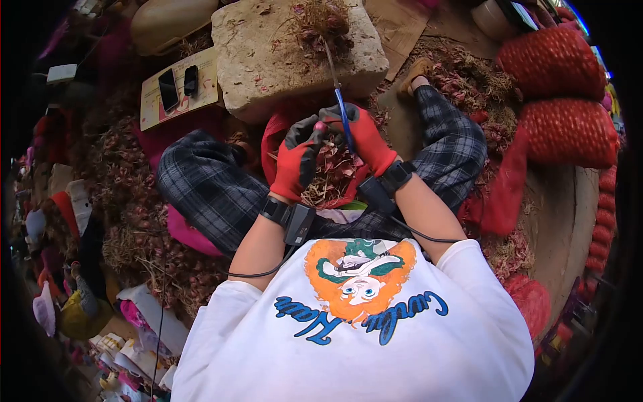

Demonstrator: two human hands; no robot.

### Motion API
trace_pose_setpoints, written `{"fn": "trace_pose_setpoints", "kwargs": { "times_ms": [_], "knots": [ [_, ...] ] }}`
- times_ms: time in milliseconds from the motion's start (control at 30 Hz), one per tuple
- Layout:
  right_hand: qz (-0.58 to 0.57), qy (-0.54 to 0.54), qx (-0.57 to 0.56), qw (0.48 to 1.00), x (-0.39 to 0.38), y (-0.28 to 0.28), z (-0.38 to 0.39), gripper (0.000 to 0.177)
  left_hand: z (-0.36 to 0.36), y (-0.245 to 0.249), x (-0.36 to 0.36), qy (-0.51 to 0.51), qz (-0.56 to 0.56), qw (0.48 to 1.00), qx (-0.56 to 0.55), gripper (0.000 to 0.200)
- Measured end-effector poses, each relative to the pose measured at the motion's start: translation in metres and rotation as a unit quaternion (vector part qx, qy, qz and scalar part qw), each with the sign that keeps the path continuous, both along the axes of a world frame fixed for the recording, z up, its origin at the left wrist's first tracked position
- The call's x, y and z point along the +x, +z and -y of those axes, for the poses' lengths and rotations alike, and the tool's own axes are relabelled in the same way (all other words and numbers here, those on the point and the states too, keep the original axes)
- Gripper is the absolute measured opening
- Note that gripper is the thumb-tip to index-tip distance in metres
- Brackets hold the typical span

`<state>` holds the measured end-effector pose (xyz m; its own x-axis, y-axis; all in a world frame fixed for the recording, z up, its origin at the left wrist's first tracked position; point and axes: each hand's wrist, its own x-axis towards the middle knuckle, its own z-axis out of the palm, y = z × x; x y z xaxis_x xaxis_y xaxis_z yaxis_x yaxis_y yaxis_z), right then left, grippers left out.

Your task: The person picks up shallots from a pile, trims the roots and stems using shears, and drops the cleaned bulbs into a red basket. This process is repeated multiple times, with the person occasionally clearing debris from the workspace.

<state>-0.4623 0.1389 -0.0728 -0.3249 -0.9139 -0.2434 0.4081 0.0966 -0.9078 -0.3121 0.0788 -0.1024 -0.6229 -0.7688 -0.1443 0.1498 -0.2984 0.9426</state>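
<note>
My left hand [299, 157], in a red glove with dark grey fingers, has its fingers closed on a small pinkish-red shallot [320, 126]. Just to the right, my right hand [362, 137], gloved the same way, grips a long thin tool with a blue handle [343, 114]. The tool's narrow metal end points up toward a pale stone block [261, 60]. A clump of dried shallots [321, 27] lies on that block. Below my hands, between my legs, is a red bag [272, 130] with loose shallots and dry skins [331, 171].
A board [149, 107] at upper left carries a phone [168, 90] and a small black device [191, 80]. Full red mesh sacks [552, 63] are stacked at right. Heaps of shallots [144, 214] cover the ground at left. Several people's parts show at far left.
</note>
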Motion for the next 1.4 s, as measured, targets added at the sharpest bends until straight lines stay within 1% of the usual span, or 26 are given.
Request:
{"fn": "trace_pose_setpoints", "kwargs": {
  "times_ms": [33,67,100,133,200,267,300,400,433,533,567,667,767,867,967,1067,1167,1233,1267,1300,1367,1400],
  "knots": [
    [0.004,-0.006,-0.015,1.0,0.001,0.0,-0.001,0.023,-0.001,-0.002,-0.002,0.009,-0.047,0.999,0.014,0.034],
    [0.031,0.001,-0.002,1.0,0.001,0.0,-0.002,0.024,-0.001,-0.004,-0.002,0.018,-0.094,0.995,0.029,0.037],
    [0.058,0.008,0.013,0.998,0.0,0.003,-0.004,0.025,0.0,0.001,-0.001,-0.014,-0.126,0.989,0.07,0.047],
    [0.086,0.016,0.027,0.996,0.0,0.005,-0.005,0.026,-0.001,0.006,0.0,-0.013,-0.153,0.983,0.097,0.044],
    [0.1,0.016,0.007,0.995,-0.002,0.009,-0.006,0.029,-0.006,0.02,-0.001,-0.012,-0.204,0.967,0.151,0.04],
    [0.104,0.022,-0.016,0.994,-0.006,0.009,-0.005,0.03,-0.006,0.015,-0.005,-0.007,-0.119,0.988,0.096,0.034],
    [0.098,0.025,-0.01,0.995,-0.006,0.011,-0.005,0.03,-0.005,0.018,-0.008,-0.004,-0.077,0.995,0.067,0.032],
    [0.074,0.02,-0.001,0.997,-0.005,0.016,-0.005,0.03,-0.002,0.033,-0.008,-0.024,0.033,0.998,0.041,0.032],
    [0.066,0.008,-0.001,0.998,-0.005,0.014,-0.006,0.03,-0.003,0.021,-0.009,-0.005,0.018,0.999,0.031,0.03],
    [0.073,-0.025,0.0,0.997,-0.009,-0.002,-0.008,0.03,-0.005,0.014,-0.009,0.011,-0.069,0.996,0.053,0.032],
    [0.081,-0.037,0.002,0.996,-0.011,-0.008,-0.009,0.03,-0.004,0.012,-0.009,0.014,-0.071,0.997,0.04,0.034],
    [0.049,-0.019,0.022,0.998,-0.006,0.012,-0.013,0.032,0.0,0.005,-0.005,0.009,-0.062,0.997,-0.035,0.035],
    [-0.092,-0.024,-0.011,0.995,-0.001,0.005,-0.012,0.036,0.001,-0.003,-0.002,-0.002,-0.036,0.999,-0.021,0.034],
    [-0.118,-0.032,0.007,0.992,0.001,0.006,-0.013,0.037,-0.002,-0.008,-0.002,-0.002,-0.019,0.999,-0.029,0.045],
    [-0.111,-0.047,0.001,0.993,0.006,0.005,-0.012,0.033,-0.002,-0.001,-0.002,0.011,-0.026,1.0,-0.001,0.044],
    [-0.096,-0.034,0.037,0.994,0.011,0.021,-0.01,0.029,-0.004,-0.002,-0.001,0.012,-0.024,1.0,-0.007,0.036],
    [-0.112,-0.025,0.01,0.993,0.006,0.014,-0.011,0.028,-0.005,0.013,0.0,-0.041,0.067,0.997,-0.017,0.03],
    [-0.187,-0.044,0.012,0.981,-0.001,-0.003,-0.006,0.03,-0.003,0.029,0.0,-0.069,0.013,0.991,0.115,0.029],
    [-0.225,-0.054,0.014,0.973,-0.005,-0.01,-0.005,0.03,-0.003,0.033,-0.001,-0.083,-0.014,0.98,0.181,0.029],
    [-0.185,-0.057,0.014,0.981,-0.008,-0.009,-0.008,0.031,-0.004,0.031,0.0,-0.08,-0.064,0.964,0.247,0.029],
    [-0.106,-0.06,0.01,0.992,-0.015,-0.005,-0.011,0.032,-0.003,0.024,-0.002,-0.075,-0.165,0.911,0.37,0.029],
    [-0.109,-0.036,-0.012,0.993,-0.015,0.0,-0.012,0.032,-0.001,0.024,-0.001,-0.062,-0.176,0.894,0.408,0.028]
  ]
}}
